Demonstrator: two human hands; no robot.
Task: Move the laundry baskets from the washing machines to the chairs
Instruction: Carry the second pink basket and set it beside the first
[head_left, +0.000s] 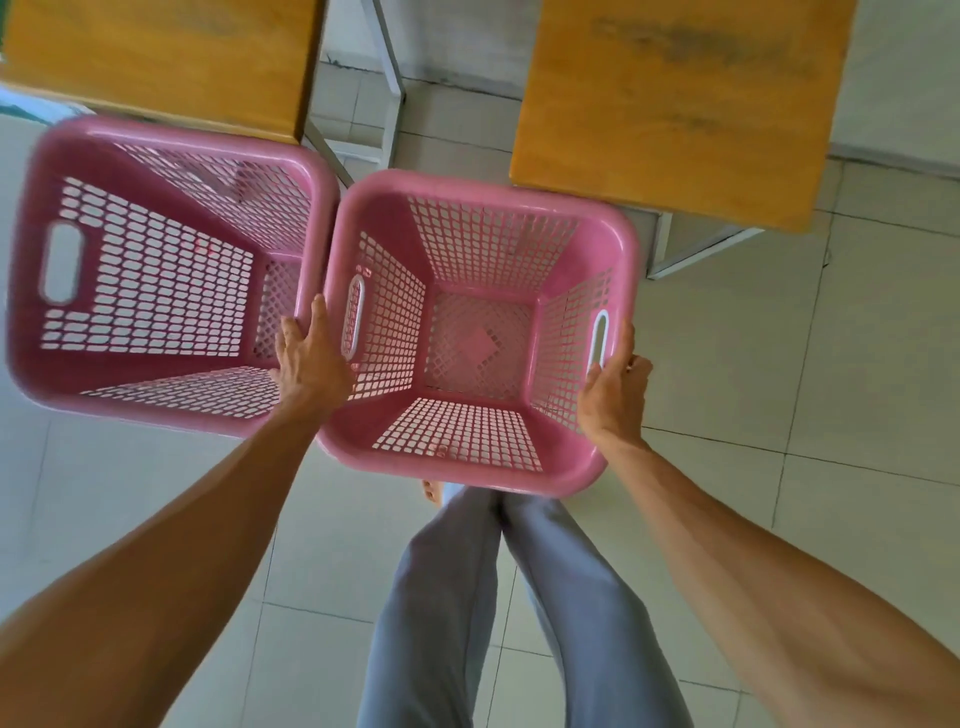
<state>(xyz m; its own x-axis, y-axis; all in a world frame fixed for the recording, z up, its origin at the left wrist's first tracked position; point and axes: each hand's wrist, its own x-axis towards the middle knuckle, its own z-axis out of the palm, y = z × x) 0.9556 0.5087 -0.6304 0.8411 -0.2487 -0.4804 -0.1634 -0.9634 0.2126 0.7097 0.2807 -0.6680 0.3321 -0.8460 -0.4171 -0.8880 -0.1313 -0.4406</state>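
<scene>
Two empty pink plastic laundry baskets hang side by side above the tiled floor. The left basket is tilted, its opening turned toward me. The right basket is level. My left hand is clamped where their rims meet and seems to grip both rims. My right hand holds the right basket's right rim beside its handle slot. Beyond the baskets are two chairs with wooden seats: the left chair just behind the left basket, the right chair behind and to the right of the right basket.
The chairs have grey metal frames, with a gap of pale floor tiles between them. My legs in grey trousers are directly below the right basket. No washing machine is in view.
</scene>
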